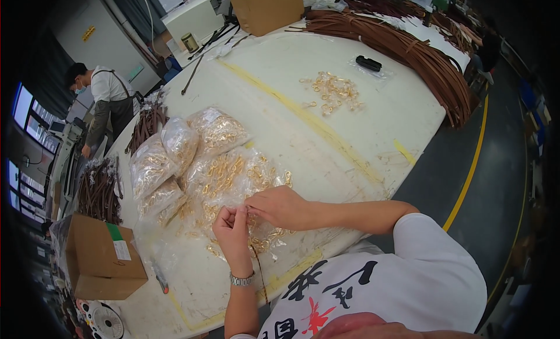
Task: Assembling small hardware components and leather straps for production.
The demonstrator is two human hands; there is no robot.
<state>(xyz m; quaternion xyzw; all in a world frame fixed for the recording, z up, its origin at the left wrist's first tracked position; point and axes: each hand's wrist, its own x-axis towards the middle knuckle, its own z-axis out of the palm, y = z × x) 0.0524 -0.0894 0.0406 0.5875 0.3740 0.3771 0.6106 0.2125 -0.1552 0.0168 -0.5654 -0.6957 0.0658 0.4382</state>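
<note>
My left hand (232, 227), with a metal-band watch (241, 278) on its wrist, is closed in a pinch. My right hand (280, 207) meets it fingertip to fingertip, also pinching. Whatever lies between the fingers is too small to make out. A thin dark brown strap (260, 275) runs down beside my left wrist toward the table edge; its upper end is hidden near the hands. Around and beneath both hands lie gold metal clasps (219, 174), many in clear plastic wrapping. Just beyond, to the left, sit several clear bags (217, 131) filled with more gold clasps.
A smaller pile of wrapped clasps (335, 93) and a black object (368, 63) lie farther off. Brown strap bundles (385, 39) line the far right edge. An open cardboard box (108, 260) and a cutter (160, 279) are at left. Another person (108, 97) works beyond the table.
</note>
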